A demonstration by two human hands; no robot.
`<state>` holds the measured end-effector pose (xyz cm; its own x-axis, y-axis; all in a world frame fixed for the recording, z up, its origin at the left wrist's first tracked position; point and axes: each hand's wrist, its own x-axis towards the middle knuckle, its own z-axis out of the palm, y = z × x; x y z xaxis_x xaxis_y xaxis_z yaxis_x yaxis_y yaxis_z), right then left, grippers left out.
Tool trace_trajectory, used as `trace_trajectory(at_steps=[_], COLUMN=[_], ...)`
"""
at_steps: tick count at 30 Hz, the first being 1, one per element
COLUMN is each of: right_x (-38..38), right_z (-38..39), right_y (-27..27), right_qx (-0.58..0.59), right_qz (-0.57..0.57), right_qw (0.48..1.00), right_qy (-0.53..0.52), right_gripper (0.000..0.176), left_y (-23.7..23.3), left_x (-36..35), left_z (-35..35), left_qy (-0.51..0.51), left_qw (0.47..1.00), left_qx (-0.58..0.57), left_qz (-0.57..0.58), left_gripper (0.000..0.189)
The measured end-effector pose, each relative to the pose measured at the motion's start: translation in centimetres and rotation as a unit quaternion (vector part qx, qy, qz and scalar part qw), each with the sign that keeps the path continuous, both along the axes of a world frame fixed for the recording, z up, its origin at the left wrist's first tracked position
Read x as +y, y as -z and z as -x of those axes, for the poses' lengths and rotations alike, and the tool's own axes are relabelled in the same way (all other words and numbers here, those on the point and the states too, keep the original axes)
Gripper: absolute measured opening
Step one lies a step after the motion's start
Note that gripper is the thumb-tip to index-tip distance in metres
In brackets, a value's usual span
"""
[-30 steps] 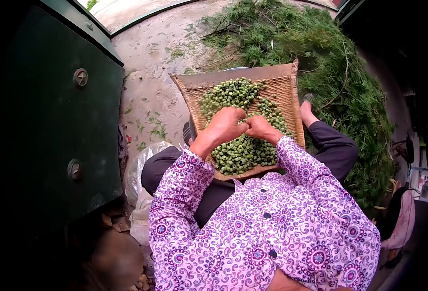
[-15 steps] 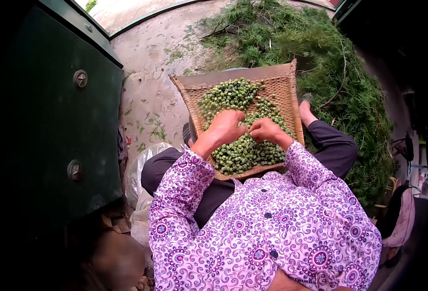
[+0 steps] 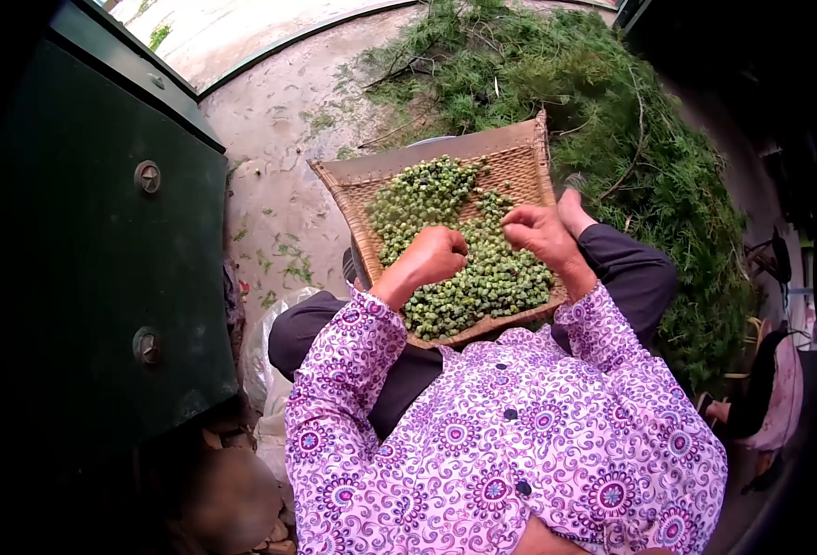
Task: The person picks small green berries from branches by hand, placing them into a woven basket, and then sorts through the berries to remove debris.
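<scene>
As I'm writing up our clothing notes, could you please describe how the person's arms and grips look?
The left sleeve and right sleeve are long and pale pinkish, printed with purple swirls and round, flower-like medallions. The left grip and right grip are bare, with no gloves showing.

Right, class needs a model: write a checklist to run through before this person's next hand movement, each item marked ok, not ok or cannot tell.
1. Green fruits lying in the woven basket: ok.
2. Fruits spread evenly: not ok; they are heaped, with bare weave showing.
3. Left hand and right hand apart: ok; a gap shows between them.
4. Left hand free of fruit: cannot tell; its curled fingers hide the grasp.
5. Leafy branches outside the basket: ok; they lie on the floor.
</scene>
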<state>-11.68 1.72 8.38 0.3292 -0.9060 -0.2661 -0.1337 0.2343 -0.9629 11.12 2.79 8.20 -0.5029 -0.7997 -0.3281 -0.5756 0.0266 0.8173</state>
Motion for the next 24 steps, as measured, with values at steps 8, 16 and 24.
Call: trace_trajectory(at_steps=[8, 16, 24], right_x=[-2.6, 1.2, 0.6], right_z=[12.2, -0.6, -1.2], right_y=[2.4, 9.4, 8.9], right_qx=[0.468, 0.328, 0.426], right_qz=[0.277, 0.298, 0.347], right_qw=[0.817, 0.874, 0.784], right_qy=[0.192, -0.199, -0.289], right_gripper=[0.011, 0.014, 0.015], left_y=[-0.1, -1.6, -1.4], left_x=[0.4, 0.3, 0.2], left_z=[-0.4, -0.7, -0.7], left_qy=[0.098, 0.06, 0.065], left_qw=[0.966, 0.979, 0.974], left_qx=[-0.236, -0.192, -0.21], left_qz=[0.035, 0.038, 0.055], left_gripper=[0.039, 0.038, 0.036])
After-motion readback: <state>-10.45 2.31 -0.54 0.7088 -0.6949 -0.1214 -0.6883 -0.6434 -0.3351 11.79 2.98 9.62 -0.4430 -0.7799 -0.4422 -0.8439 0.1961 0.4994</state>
